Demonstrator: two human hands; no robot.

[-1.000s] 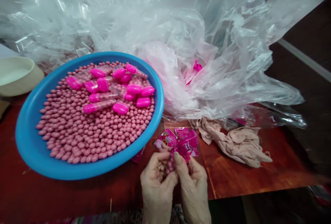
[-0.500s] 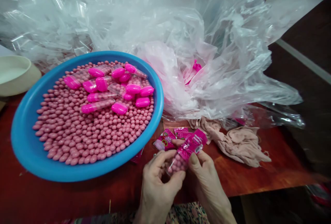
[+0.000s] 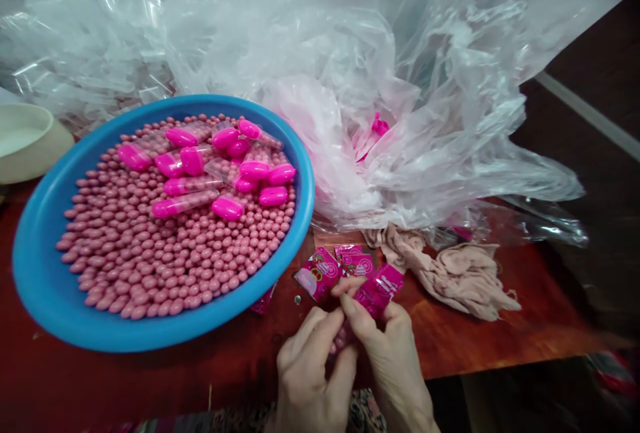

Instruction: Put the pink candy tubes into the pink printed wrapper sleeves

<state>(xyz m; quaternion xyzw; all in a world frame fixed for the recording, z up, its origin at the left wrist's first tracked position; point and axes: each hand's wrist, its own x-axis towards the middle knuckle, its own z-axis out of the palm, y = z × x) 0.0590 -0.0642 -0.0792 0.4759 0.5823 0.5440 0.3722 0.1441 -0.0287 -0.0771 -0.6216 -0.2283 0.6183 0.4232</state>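
Close to the table's front edge, both hands are closed on a clear candy tube (image 3: 342, 339) filled with pink balls. My left hand (image 3: 313, 366) grips its lower, filled part. Around its upper end sits a shiny magenta printed sleeve (image 3: 379, 290), pinched by the fingers of my right hand (image 3: 393, 353). Most of the tube is hidden by my fingers. Just beyond them lie flat magenta printed sleeves (image 3: 319, 273). To the left, a blue basin (image 3: 306, 219) holds loose pink candy balls (image 3: 150, 266) and several filled tubes with bright pink caps (image 3: 229, 207).
Large crumpled clear plastic bags (image 3: 450, 86) cover the back. A beige cloth (image 3: 465, 283) lies on the reddish-brown table (image 3: 480, 346) at right. A white bowl (image 3: 30, 153) stands at far left. A small shiny round object (image 3: 297, 299) lies near the basin.
The tube has dropped lower between my hands and is more covered by fingers. My right thumb and fingers have shifted left, over the sleeve's lower edge. The view has moved slightly.
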